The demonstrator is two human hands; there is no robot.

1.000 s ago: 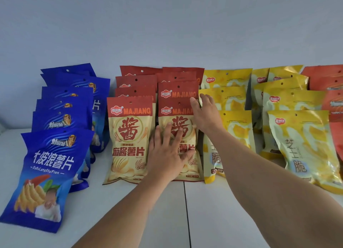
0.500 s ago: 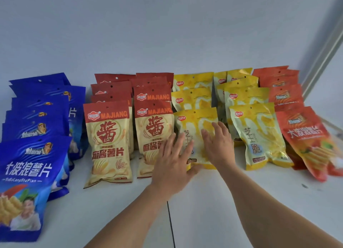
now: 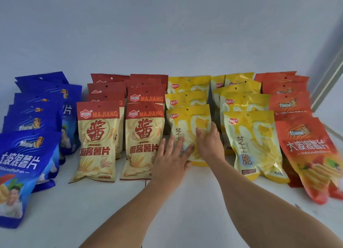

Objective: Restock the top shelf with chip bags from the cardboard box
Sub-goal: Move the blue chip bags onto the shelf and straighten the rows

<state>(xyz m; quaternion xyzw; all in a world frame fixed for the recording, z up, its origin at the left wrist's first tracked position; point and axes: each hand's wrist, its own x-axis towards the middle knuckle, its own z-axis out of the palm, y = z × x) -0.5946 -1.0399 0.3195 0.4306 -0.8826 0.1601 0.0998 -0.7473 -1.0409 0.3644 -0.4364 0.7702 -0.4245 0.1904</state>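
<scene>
Both hands off the red MAJIANG bags (image 3: 143, 142) now, L hand (image 3: 171, 159) & R hand (image 3: 210, 143) spread flat on front yellow bag (image 3: 187, 121), so I'm prob. just straightening rows.

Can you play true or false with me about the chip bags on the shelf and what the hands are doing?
1. Both hands are on a yellow bag. True: the left hand and right hand lie with straight fingers on the front yellow bag.
2. The blue bags are on the far right. False: the blue bags are on the far left; orange-red bags are on the right.
3. The MAJIANG bags stand between blue and yellow ones. True.
4. One hand is lifting a bag high up. False: all the bags stand on the white shelf.
</scene>
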